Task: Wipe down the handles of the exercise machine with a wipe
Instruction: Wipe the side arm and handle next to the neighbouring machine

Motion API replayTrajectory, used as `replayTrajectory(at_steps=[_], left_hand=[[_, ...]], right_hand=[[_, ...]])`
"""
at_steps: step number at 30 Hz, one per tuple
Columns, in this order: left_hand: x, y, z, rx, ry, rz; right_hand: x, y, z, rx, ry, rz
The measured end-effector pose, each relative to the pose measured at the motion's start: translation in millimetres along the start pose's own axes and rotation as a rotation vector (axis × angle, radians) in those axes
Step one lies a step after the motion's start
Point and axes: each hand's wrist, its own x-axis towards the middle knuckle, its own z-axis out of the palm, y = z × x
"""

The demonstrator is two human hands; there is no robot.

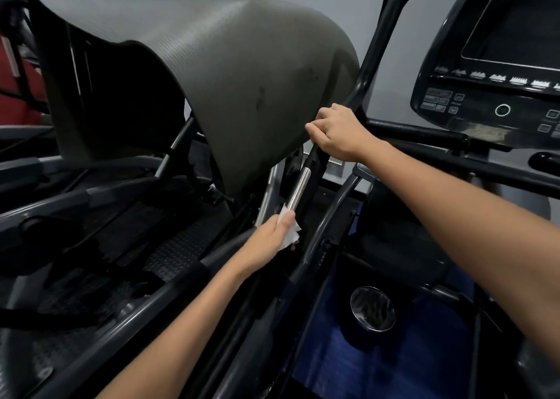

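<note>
Wipe (289, 236) in play — the left hand (272, 235) has it bunched between thumb and curled fingers, pressed against the handle (298, 188) right at the lower end of its shiny metal sleeve. Up top, the right hand (336, 132) is wrapped tight around the black upper part of that same bar, fingers fully closed on it, apparently steadying it, just beside the edge of the grey mat (230, 65) draped over the frame to the left.

So where does the job stand? My read is mid-stroke on this one handle: the white cloth sits low on the bar, and the metal section above it looks bright, though I can't tell from shine alone whether it has been wiped. The stretch under the right hand is covered by the grip, so that part likely remains to be done — the hand would have to shift off it first.

Other bars are in sight: a black rail (418, 135) running across below the console (497, 65) on the right looks like another grip, and nothing shows it cleaned. I'd call this early to middle, with more handles probably left.
</note>
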Motion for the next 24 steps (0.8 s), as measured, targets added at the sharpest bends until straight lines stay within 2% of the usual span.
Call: replayTrajectory(at_steps=[2,5,8,10,12,16,18,21,22,24], left_hand=[[4,2,7,0.19,0.154,0.024],[24,24,22,0.439,0.371,0.185],[47,54,28,0.546,0.479,0.276],[55,62,21,0.467,0.412,0.251],[55,58,10,0.279,0.289,0.194],[32,38,-5,-0.022,-0.02,0.047],[18,24,-8,-0.104,-0.105,-0.064],[5,2,-12,-0.205,-0.171,-0.105],[2,0,-10,-0.181,-0.15,-0.07],[4,0,-2,0.01,0.006,0.02]], right_hand=[[0,-1,2,-0.003,0.013,0.005],[1,-1,2,0.021,0.017,0.007],[5,2,-4,0.116,-0.044,0.05],[8,6,-8,0.165,-0.098,0.071],[10,7,-11,0.161,-0.125,0.068],[8,6,-9,0.125,-0.095,0.061],[6,5,-8,0.11,-0.074,0.052],[5,4,-5,0.083,-0.054,0.029],[5,4,-4,0.076,-0.047,0.027],[6,4,-2,0.073,-0.028,0.032]])
